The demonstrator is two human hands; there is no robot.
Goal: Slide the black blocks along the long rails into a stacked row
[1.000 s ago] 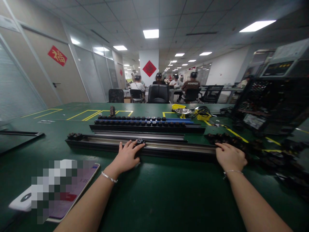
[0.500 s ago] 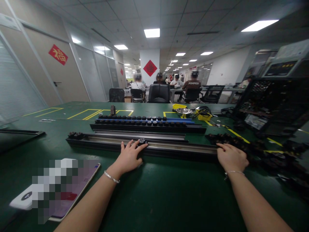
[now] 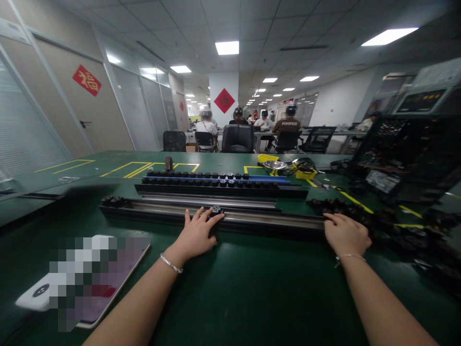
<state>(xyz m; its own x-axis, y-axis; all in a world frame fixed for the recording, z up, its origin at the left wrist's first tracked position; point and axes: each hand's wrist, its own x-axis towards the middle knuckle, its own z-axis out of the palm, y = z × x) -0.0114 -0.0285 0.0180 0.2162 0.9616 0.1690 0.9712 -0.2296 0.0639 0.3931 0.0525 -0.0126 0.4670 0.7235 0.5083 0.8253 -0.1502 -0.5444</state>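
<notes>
A long black and silver rail [image 3: 252, 221] lies across the green table [image 3: 230, 288] in front of me. My left hand [image 3: 197, 233] rests on its near edge with fingers stretched out, fingertips touching a small black block [image 3: 216, 210] on the rail. My right hand [image 3: 345, 232] lies at the rail's right end, fingers flat and pointing left, beside a heap of black parts [image 3: 396, 230]. Neither hand grips anything.
A second rail [image 3: 219, 185] loaded with several black blocks lies further back. A tablet and a white device [image 3: 90, 283] sit at the near left. A black crate [image 3: 406, 158] stands at the right. A metal bowl [image 3: 272, 166] and yellow items sit beyond; people sit at far desks.
My left hand and the small block under its fingertips have slid a little to the right along the rail. The right hand has stayed put.
</notes>
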